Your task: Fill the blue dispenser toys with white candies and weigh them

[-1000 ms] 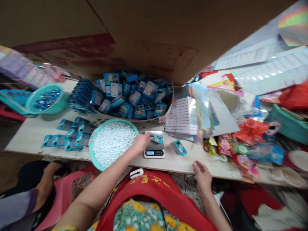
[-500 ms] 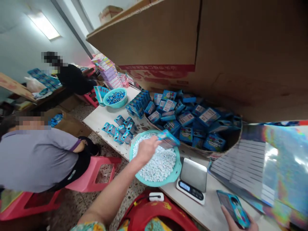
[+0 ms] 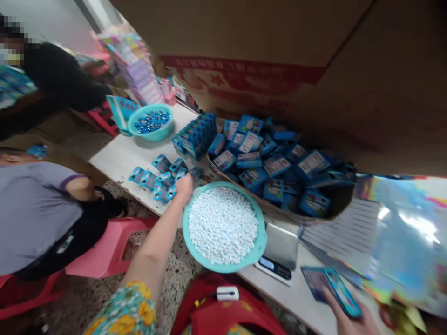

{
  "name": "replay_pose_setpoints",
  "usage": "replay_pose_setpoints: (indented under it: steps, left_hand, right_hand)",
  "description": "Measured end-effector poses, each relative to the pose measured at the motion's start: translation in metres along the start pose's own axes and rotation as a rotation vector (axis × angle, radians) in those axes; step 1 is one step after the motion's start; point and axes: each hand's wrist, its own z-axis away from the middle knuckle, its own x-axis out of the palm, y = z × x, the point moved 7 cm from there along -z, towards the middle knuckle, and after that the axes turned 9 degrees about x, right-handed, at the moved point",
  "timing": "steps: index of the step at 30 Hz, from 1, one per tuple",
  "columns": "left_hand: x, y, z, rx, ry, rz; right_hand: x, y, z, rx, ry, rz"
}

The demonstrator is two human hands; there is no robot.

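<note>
My left hand (image 3: 184, 187) is closed on a blue box (image 3: 197, 173), blurred by motion, beside a cluster of small upright blue boxes (image 3: 148, 179) on the table. At the lower right, my right hand (image 3: 344, 312) grips another blue box (image 3: 344, 292), and a flat darker panel sticks out to its left; I cannot tell whether the two are joined. Between my hands stands a turquoise bowl (image 3: 261, 232) full of small pale pellets (image 3: 223, 223). To its right lies a digital scale (image 3: 281, 246) with a lit display and a bare pan.
A large carton (image 3: 328, 218) heaped with blue boxes stands behind the bowl. Left of it are a row of blue boxes (image 3: 195, 136) and a second turquoise bowl (image 3: 153, 135) of small wrapped pieces. Papers (image 3: 345, 228) lie right. Two people sit at the left.
My left hand has moved left from over the pellet bowl to the box cluster, carrying the blue box. My right hand still holds its box, now turned somewhat. The view has shifted.
</note>
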Motion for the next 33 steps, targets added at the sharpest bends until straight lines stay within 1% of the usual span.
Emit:
replay_pose_setpoints:
  steps: [2, 3, 5, 7, 9, 12, 14, 15, 17, 19, 20, 24, 26, 27, 29, 30, 31, 32, 33]
  left_hand:
    - [0.0, -0.006, 0.012, 0.019, 0.026, 0.05]
    - [-0.002, -0.006, 0.021, 0.052, 0.061, 0.104]
    - [-0.002, -0.003, 0.044, 0.142, 0.08, 0.19]
    - [0.006, 0.007, 0.07, 0.22, 0.06, 0.173]
    - [0.023, 0.024, 0.094, 0.323, 0.008, 0.126]
    - [0.053, 0.056, 0.125, 0.499, -0.1, 0.067]
    - [0.066, 0.073, 0.139, 0.55, -0.134, -0.057]
    - [0.069, 0.08, 0.144, 0.554, -0.134, -0.136]
    - [0.072, 0.091, 0.149, 0.542, -0.136, -0.264]
    - [0.072, 0.1, 0.15, 0.537, -0.146, -0.331]
    - [0.073, 0.104, 0.149, 0.546, -0.155, -0.348]
    - [0.086, 0.114, 0.145, 0.584, -0.224, -0.328]
    - [0.09, 0.113, 0.141, 0.542, -0.236, -0.289]
    - [0.091, 0.11, 0.139, 0.501, -0.224, -0.259]
    - [0.086, 0.105, 0.134, 0.397, -0.155, -0.129]
    - [0.081, 0.102, 0.131, 0.342, -0.105, -0.013]
    - [0.075, 0.099, 0.129, 0.28, -0.05, 0.149]
    - [0.07, 0.095, 0.128, 0.201, 0.002, 0.354]
    - [0.067, 0.09, 0.127, 0.103, 0.029, 0.596]
  right_hand:
    - [0.005, -0.024, 0.015, -0.096, -0.008, -0.008]
    - [0.01, -0.037, 0.021, -0.161, -0.005, -0.049]
    - [0.026, -0.06, 0.026, -0.263, -0.038, -0.11]
    - [0.045, -0.076, 0.023, -0.355, -0.111, -0.152]
    - [0.064, -0.082, 0.013, -0.4, -0.184, -0.185]
    - [0.089, -0.078, -0.007, -0.404, -0.268, -0.216]
    - [0.099, -0.073, -0.016, -0.407, -0.319, -0.216]
    - [0.101, -0.071, -0.019, -0.42, -0.343, -0.222]
    - [0.099, -0.066, -0.02, -0.45, -0.373, -0.254]
    - [0.089, -0.057, -0.021, -0.46, -0.373, -0.301]
    - [0.082, -0.05, -0.023, -0.44, -0.354, -0.321]
    - [0.054, -0.011, -0.038, -0.299, -0.245, -0.324]
    - [0.044, 0.006, -0.046, -0.253, -0.202, -0.294]
    - [0.039, 0.013, -0.049, -0.236, -0.186, -0.281]
    - [0.032, 0.023, -0.055, -0.211, -0.157, -0.269]
    - [0.03, 0.027, -0.058, -0.203, -0.146, -0.271]
    - [0.027, 0.029, -0.059, -0.199, -0.139, -0.278]
    - [0.026, 0.031, -0.061, -0.196, -0.135, -0.286]
    - [0.025, 0.032, -0.062, -0.195, -0.135, -0.294]
